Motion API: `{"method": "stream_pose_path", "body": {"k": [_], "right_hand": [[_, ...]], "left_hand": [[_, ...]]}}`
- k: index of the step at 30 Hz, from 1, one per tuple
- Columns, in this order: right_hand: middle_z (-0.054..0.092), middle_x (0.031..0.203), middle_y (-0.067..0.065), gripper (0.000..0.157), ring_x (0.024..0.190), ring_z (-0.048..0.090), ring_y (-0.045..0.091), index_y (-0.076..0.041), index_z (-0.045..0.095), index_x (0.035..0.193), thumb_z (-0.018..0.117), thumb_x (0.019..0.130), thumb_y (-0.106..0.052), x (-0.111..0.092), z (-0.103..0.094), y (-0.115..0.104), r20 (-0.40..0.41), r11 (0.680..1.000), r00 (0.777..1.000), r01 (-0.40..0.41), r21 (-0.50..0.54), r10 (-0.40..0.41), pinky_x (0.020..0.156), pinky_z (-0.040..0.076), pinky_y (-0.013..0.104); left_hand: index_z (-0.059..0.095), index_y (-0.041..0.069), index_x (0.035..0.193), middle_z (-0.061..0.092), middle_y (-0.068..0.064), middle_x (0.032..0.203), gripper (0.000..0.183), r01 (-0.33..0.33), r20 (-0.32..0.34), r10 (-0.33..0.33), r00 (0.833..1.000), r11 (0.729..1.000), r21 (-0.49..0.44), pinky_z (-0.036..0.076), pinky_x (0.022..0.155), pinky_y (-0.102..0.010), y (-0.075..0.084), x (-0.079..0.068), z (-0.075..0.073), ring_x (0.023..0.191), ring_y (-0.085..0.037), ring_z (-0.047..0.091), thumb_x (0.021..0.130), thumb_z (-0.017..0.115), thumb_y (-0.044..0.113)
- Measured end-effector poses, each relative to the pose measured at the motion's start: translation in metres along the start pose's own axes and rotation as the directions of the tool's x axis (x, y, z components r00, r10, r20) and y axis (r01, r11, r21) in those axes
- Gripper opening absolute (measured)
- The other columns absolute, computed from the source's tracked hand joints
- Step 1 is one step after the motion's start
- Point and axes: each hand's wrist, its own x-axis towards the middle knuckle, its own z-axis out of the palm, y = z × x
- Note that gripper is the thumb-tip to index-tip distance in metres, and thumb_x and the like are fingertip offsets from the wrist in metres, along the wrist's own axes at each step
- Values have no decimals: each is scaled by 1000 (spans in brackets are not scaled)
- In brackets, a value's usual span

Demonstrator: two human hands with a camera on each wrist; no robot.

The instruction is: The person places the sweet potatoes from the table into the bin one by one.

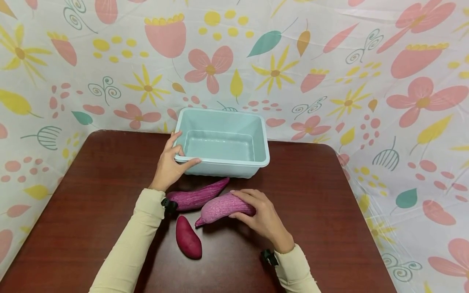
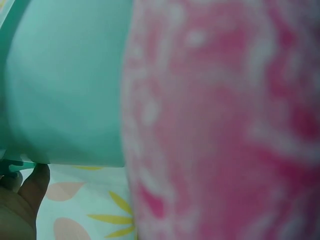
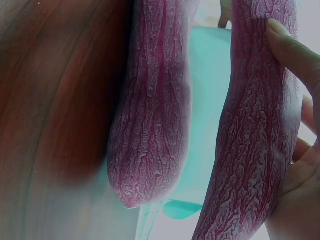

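Observation:
My left hand (image 1: 169, 165) grips the near left corner of a pale blue plastic tub (image 1: 221, 162), thumb along the front rim. My right hand (image 1: 261, 213) holds a long, wrinkled purple sweet potato (image 1: 221, 208) from above, its narrow tip pointing left and towards me. Just behind it, by my left wrist, lies another wrinkled purple sweet potato (image 1: 198, 198). A smaller, smooth dark red sweet potato (image 1: 188, 238) rests nearer me. In the right wrist view, the thumb presses along the held sweet potato (image 3: 255, 115). A blurred pink surface (image 2: 215, 120) hides much of the left wrist view.
Everything stands on a dark reddish-brown table (image 1: 300, 187) with rounded far corners. The tub stands at its back edge, close to a white floral cloth (image 1: 256, 53) that hangs behind and along both sides. Table surface extends left and right of the hands.

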Motion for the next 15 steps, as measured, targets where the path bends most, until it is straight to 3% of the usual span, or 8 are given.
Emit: {"method": "stream_pose_path", "body": {"k": [6, 15], "right_hand": [[69, 120, -1, 60, 112, 63, 16, -23, 68, 130, 89, 76, -35, 3, -2, 0, -13, 999, 1000, 16, -29, -17, 98, 48, 36], [69, 120, 0, 62, 110, 63, 16, -22, 68, 131, 89, 74, -34, 6, -3, -1, -40, 998, 998, 39, -39, -41, 96, 48, 37]], "left_hand": [[41, 11, 74, 32, -7, 164, 51, -4, -3, 4, 1000, 1000, -4, 41, 95, -51, 0, 0, -1, 159, -28, 14, 81, 86, 36], [41, 10, 73, 33, -8, 164, 52, -14, 0, 14, 1000, 1000, 1, 41, 96, -51, 1, 0, -1, 159, -24, 14, 81, 86, 33]]}}
